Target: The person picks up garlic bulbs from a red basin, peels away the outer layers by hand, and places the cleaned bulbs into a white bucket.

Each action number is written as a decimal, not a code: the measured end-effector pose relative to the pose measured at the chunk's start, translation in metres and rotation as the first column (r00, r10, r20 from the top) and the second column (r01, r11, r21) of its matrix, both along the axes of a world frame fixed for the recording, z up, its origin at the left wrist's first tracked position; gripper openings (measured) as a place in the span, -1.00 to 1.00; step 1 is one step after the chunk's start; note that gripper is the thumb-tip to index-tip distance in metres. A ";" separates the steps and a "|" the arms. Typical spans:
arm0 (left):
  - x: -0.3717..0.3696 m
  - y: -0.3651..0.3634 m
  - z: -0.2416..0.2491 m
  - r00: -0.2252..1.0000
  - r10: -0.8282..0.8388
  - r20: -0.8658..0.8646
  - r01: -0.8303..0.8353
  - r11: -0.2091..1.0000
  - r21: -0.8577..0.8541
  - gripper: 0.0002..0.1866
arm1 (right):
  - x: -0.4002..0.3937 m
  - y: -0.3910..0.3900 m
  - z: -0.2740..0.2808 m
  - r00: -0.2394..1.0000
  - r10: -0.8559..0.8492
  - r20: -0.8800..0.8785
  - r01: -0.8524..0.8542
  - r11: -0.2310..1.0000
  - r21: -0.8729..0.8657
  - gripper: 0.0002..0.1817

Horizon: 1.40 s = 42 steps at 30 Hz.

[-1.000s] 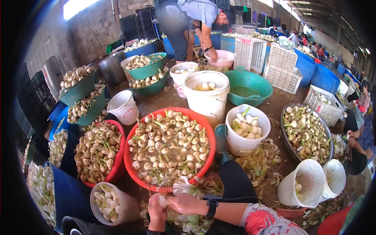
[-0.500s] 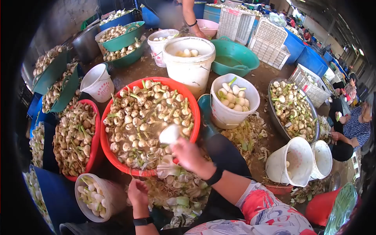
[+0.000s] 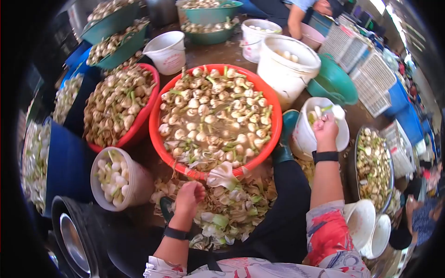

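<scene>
My right hand (image 3: 326, 129) is over the white bucket (image 3: 300, 134) at the right, its fingers closed on a peeled white garlic bulb (image 3: 338, 112). Several peeled bulbs show inside that bucket, partly behind the hand. My left hand (image 3: 189, 199) is curled closed in front of the red basin (image 3: 277, 134), above a heap of garlic peelings (image 3: 232, 208). Whatever its fingers may hold is hidden. Unpeeled garlic bulbs (image 3: 209, 119) with short green stems float in the basin's brown water.
A white bucket of peeled bulbs (image 3: 147, 185) tilts at the left, near a red tub of garlic (image 3: 147, 127). Ahead stand a large white bucket (image 3: 282, 76), a green tub (image 3: 345, 88) and white crates (image 3: 371, 88). Another person's arm (image 3: 295, 21) reaches in at the back.
My right hand has carried the white bulb rightward from the red basin to the bucket. My left hand stays curled near the basin's front edge. The camera view has turned and shifted.
</scene>
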State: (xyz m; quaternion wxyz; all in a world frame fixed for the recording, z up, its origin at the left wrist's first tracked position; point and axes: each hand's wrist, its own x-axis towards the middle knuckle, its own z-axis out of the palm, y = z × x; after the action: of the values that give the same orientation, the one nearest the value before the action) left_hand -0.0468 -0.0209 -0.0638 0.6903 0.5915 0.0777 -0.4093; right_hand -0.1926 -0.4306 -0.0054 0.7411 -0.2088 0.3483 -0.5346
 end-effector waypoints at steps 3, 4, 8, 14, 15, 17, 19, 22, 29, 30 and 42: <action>-0.002 -0.016 -0.009 0.999 -0.025 -0.029 0.025 1.000 -0.003 -0.81 | 0.033 0.015 -0.024 0.867 0.439 -0.235 -0.470 0.877 -0.097 -0.87; -0.001 -0.023 -0.009 0.999 -0.016 -0.033 0.016 1.000 -0.005 -0.81 | 0.060 0.033 -0.037 0.778 0.527 -0.341 -0.594 0.794 -0.128 -0.82; 0.014 -0.050 -0.005 0.999 -0.036 -0.029 0.035 0.998 -0.054 -0.79 | 0.153 0.085 -0.086 0.255 -0.160 -0.954 -0.835 0.462 -0.300 -0.81; 0.047 -0.056 -0.036 0.993 0.108 -0.044 -0.111 0.991 -0.074 -0.78 | 0.257 0.115 -0.135 -0.118 -0.453 -0.884 -0.993 0.038 0.113 -0.72; 0.049 -0.057 -0.040 0.992 0.111 -0.064 -0.114 0.993 -0.038 -0.78 | 0.271 0.122 -0.145 -0.256 -0.372 -0.892 -0.967 0.086 0.242 -0.72; 0.052 -0.058 -0.042 0.993 0.106 -0.060 -0.108 0.994 -0.025 -0.78 | 0.286 0.134 -0.162 -0.435 -0.154 -0.887 -0.882 0.272 0.385 -0.71; 0.056 -0.060 -0.038 0.996 0.089 -0.010 -0.089 0.996 0.008 -0.77 | 0.292 0.127 -0.189 -0.417 -0.145 -0.897 -0.907 0.135 0.399 -0.71; 0.054 -0.058 -0.037 0.996 0.094 -0.002 -0.094 0.994 0.050 -0.79 | 0.282 0.138 -0.193 -0.296 0.115 -0.948 -0.906 0.282 0.317 -0.75; 0.054 -0.055 -0.018 0.962 0.176 -0.207 -0.210 0.965 -0.159 -0.77 | 0.234 0.171 -0.112 0.392 0.583 -0.712 -0.911 0.355 -0.210 -0.85; 0.056 -0.052 -0.009 0.962 0.184 -0.202 -0.217 0.963 -0.157 -0.77 | 0.217 0.181 -0.101 0.425 0.406 -0.809 -0.905 0.205 -0.373 -0.84; 0.020 -0.010 0.060 0.947 -0.288 -0.142 0.191 0.861 -0.472 -0.64 | 0.072 0.255 -0.011 0.690 0.027 -0.723 -0.721 -0.052 -0.691 -0.80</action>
State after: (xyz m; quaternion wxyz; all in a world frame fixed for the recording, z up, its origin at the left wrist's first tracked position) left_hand -0.0264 -0.0309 -0.0036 0.7403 0.3738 -0.0223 -0.5583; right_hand -0.1209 -0.1760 -0.0168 0.3992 -0.8668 -0.0001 -0.2990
